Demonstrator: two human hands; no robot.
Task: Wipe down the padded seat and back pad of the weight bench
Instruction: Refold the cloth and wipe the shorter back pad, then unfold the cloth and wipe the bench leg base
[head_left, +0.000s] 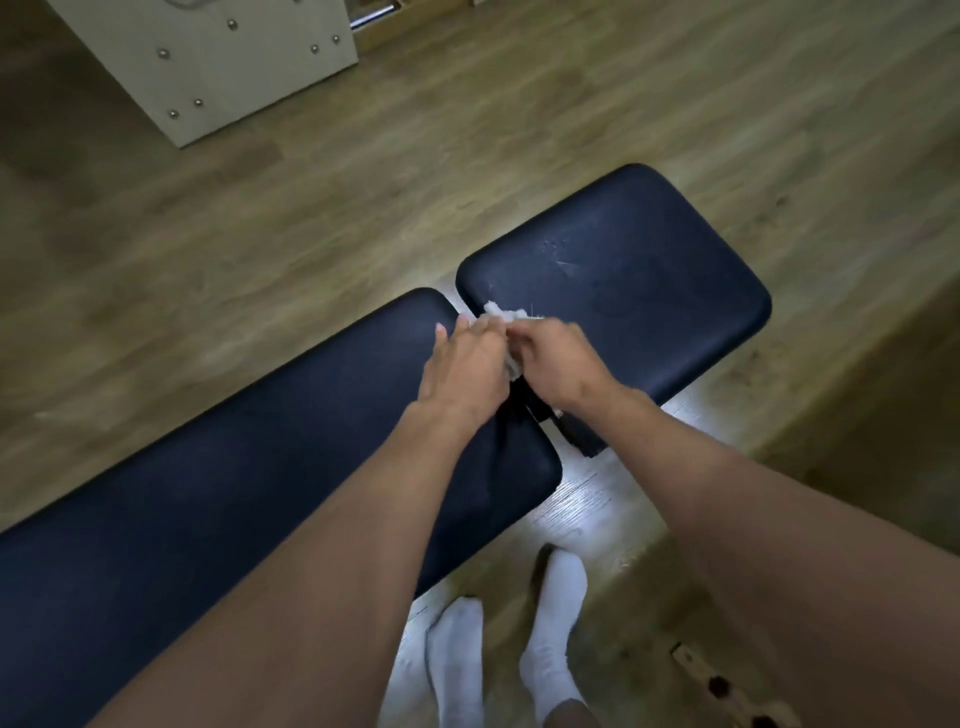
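Head view: both hands, left hand (464, 366) and right hand (558, 364), pinching mostly hidden white cloth (503, 313) over pad gap.

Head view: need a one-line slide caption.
Both hands, left hand and right hand, bunch a white cloth over the gap between back pad and seat.

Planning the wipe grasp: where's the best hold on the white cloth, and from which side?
Grip the bunched middle of the white cloth, coming from above. It sits crumpled between the left hand and right hand over the gap between the pads, so its edges are likely too loose to press flat.
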